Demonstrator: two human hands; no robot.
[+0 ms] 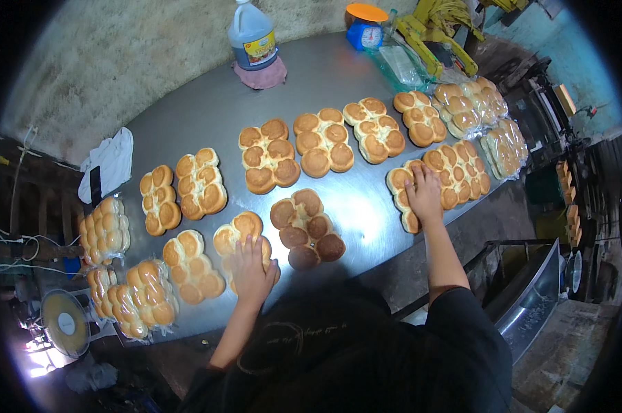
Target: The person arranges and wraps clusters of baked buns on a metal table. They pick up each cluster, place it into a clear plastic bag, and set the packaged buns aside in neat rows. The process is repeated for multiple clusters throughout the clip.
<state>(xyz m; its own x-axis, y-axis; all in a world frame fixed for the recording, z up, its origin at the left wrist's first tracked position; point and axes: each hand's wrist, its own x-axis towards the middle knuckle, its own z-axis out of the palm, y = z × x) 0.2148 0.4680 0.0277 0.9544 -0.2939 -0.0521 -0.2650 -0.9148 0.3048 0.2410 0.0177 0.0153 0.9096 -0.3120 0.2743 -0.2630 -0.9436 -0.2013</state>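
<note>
My left hand (pixel 253 268) rests palm down, fingers spread, on a slab of joined bread rolls (pixel 238 229) near the table's front edge. On the right, my right hand (pixel 424 193) lies flat over another slab of rolls (pixel 400 185), whose left side shows past my fingers. Between my hands sits a darker browned slab (pixel 311 232) of rolls. To the left of my left hand is a paler slab (pixel 193 266). Close against my right hand's far side lie more golden rolls (pixel 458 173). Neither hand has its fingers closed around bread.
A row of unwrapped slabs (pixel 324 142) crosses the metal table (pixel 187 108). Plastic-wrapped bread stands at the left end (pixel 148 291) and right end (pixel 503 147). Behind are a jug of dark liquid (pixel 251 38), a blue kitchen scale (pixel 365 35) and plastic bags (pixel 401 64). A fan (pixel 65 322) stands left.
</note>
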